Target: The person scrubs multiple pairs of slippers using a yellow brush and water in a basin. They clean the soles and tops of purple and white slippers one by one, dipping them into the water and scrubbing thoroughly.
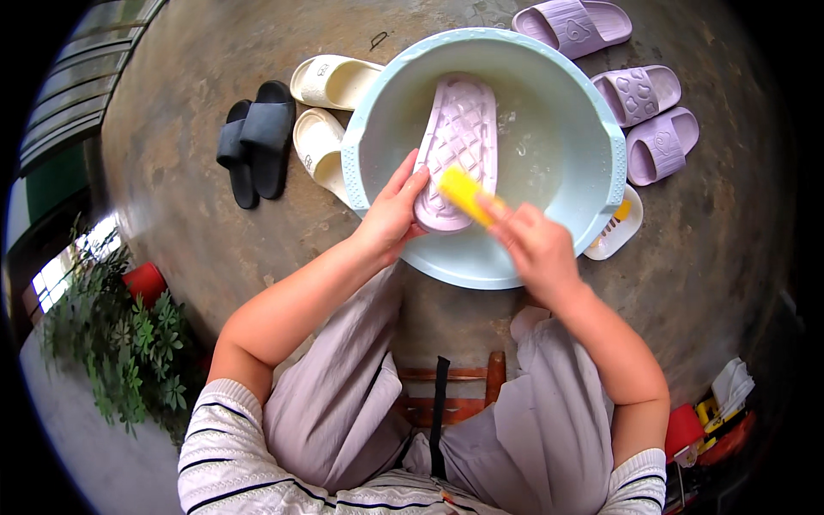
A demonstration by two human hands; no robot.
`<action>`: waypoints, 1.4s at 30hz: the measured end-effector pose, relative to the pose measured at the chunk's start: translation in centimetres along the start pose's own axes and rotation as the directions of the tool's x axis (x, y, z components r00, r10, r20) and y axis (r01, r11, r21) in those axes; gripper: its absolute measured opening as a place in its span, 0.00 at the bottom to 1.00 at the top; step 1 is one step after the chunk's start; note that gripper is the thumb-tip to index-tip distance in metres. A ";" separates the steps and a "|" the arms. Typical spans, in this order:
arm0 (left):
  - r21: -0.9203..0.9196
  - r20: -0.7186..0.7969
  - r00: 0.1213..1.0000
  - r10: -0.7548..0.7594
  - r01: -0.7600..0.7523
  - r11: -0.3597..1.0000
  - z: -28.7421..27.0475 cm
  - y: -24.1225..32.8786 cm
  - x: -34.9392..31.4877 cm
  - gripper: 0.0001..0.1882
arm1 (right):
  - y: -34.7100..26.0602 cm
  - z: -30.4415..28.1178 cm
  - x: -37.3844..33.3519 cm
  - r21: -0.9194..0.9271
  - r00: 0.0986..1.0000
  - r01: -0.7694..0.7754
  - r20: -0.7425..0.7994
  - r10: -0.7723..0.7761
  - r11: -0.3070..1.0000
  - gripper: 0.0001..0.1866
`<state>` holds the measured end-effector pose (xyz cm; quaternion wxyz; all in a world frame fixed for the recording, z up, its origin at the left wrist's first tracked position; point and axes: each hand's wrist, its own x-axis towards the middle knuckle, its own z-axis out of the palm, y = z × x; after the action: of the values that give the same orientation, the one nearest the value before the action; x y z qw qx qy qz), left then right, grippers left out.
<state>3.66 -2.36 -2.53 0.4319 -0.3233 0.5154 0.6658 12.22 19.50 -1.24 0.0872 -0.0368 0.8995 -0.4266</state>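
Note:
A lilac slipper (457, 137), its patterned sole facing up, is held over a pale blue basin (390, 103). My left hand (395, 206) grips the slipper by its near left edge, thumb on the sole. My right hand (536, 245) is closed around a yellow brush (468, 196), slightly blurred, which lies across the near part of the sole. The brush's bristles are hidden beneath it. Inside the basin, shallow cloudy water (541, 159) shows to the right of the slipper.
Around the basin stand cream slippers (322, 146), black slippers (270, 142), several lilac slippers (635, 94) and a white slipper (622, 227). A leafy plant (129, 360) and red pot (144, 281) are at the left. Below me is a wooden stool (495, 378).

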 end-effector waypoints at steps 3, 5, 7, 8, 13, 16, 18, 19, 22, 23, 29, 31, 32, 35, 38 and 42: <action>0.128 0.021 0.995 0.098 -0.100 0.987 -0.2 -0.4 0.8 0.29 | 0.6 1.4 0.6 -0.131 0.996 0.052 -0.060 -0.060 0.990 0.19; 0.193 0.037 0.989 0.145 -0.150 0.970 0.2 -0.7 1.1 0.28 | 4.8 1.1 2.9 -0.208 0.984 -0.086 -0.171 0.050 0.974 0.16; 0.206 0.050 0.979 0.196 -0.202 0.958 0.8 -0.6 1.4 0.27 | 5.9 1.0 3.7 -0.166 0.972 -0.115 -0.221 0.077 0.979 0.17; 0.214 0.076 0.969 0.235 -0.246 0.945 0.7 -0.5 1.8 0.27 | 5.6 1.4 3.1 -0.135 0.977 -0.070 -0.208 0.040 0.988 0.17; 0.312 0.177 0.941 0.289 -0.332 0.890 -0.4 1.0 1.5 0.25 | 4.7 1.9 3.5 -0.119 0.982 -0.099 -0.174 0.077 0.988 0.19; 0.589 0.239 0.902 0.359 -0.429 0.685 -0.6 1.2 0.4 0.24 | 9.8 1.4 5.2 -0.265 0.941 -0.264 -0.280 0.188 0.927 0.24; 0.750 0.207 0.893 0.399 -0.407 0.522 -0.9 1.7 -0.9 0.27 | 10.0 1.3 6.1 -0.270 0.909 -0.328 -0.350 0.225 0.905 0.27; 0.815 0.215 0.880 0.423 -0.401 0.418 -1.1 2.0 -1.4 0.28 | 9.9 1.7 6.3 -0.300 0.899 -0.395 -0.321 0.298 0.868 0.27; 0.833 0.179 0.892 0.416 -0.362 0.418 -2.0 1.9 -1.2 0.38 | 9.8 4.7 6.3 -0.419 0.855 -0.513 -0.177 0.487 0.749 0.27; 0.781 0.147 0.913 0.380 -0.343 0.522 -1.7 1.8 -1.1 0.39 | 10.3 6.3 5.6 -0.476 0.839 -0.509 -0.090 0.536 0.717 0.26; 0.531 0.166 0.925 0.341 -0.375 0.760 -2.5 3.2 -1.7 0.43 | 11.5 3.1 6.3 -0.309 0.825 -0.538 -0.002 0.565 0.785 0.25; 0.424 0.190 0.925 0.330 -0.380 0.822 -2.6 3.9 -2.0 0.40 | 10.7 1.1 6.3 -0.283 0.910 -0.410 -0.072 0.407 0.867 0.24; 0.440 0.149 0.942 0.301 -0.336 0.833 -2.4 4.4 -2.3 0.38 | 9.3 0.8 5.8 -0.198 0.922 -0.385 -0.128 0.365 0.902 0.23; 0.447 0.080 0.967 0.241 -0.251 0.859 -1.8 5.1 -2.2 0.34 | 4.7 0.5 3.5 0.072 0.953 -0.234 -0.183 0.243 0.970 0.22; 0.443 0.109 0.956 0.273 -0.293 0.847 -2.2 4.6 -1.3 0.32 | -0.7 1.4 2.5 0.231 0.991 -0.124 -0.013 0.130 0.965 0.21; 0.456 0.170 0.935 0.312 -0.355 0.816 -3.1 3.5 -0.3 0.31 | 1.6 3.0 3.9 0.019 0.993 -0.088 -0.082 0.089 0.996 0.23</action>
<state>0.59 -5.79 -1.67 0.3968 -0.0814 0.6934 0.5959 8.97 17.64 -4.85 0.0690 0.0213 0.8998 -0.4303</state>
